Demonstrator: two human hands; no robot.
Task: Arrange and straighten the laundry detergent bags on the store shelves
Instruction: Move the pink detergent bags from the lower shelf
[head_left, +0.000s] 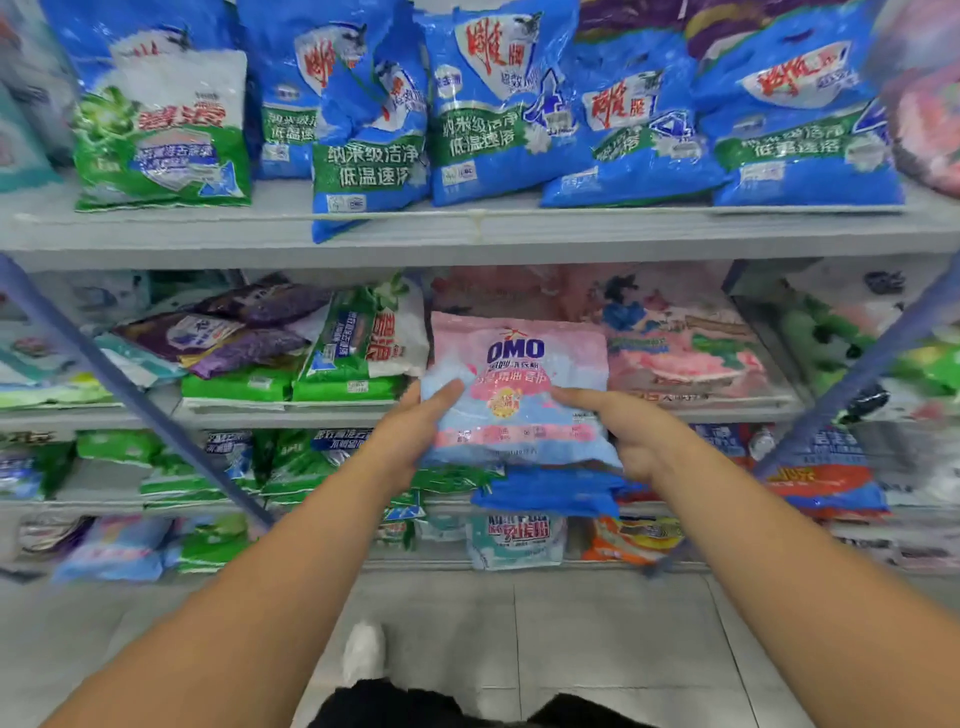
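Note:
A pink and pale blue OMO detergent bag (519, 384) is held up in front of the second shelf (332, 413), its label facing me. My left hand (415, 431) grips its lower left edge, thumb across the front. My right hand (631, 434) grips the lower right edge, thumb lying on the front. Behind the bag lie more pink bags (685, 343) flat on that shelf. Blue bags (498, 98) stand along the top shelf (467, 231); one blue bag (366, 156) hangs over its front edge.
Green and white bags (358, 343) and purple bags (234, 332) lie left of the OMO bag. Lower shelves hold green, blue and orange bags (634, 538). Blue slanted shelf struts (130, 389) cross on both sides. Tiled floor and my shoe (363, 652) are below.

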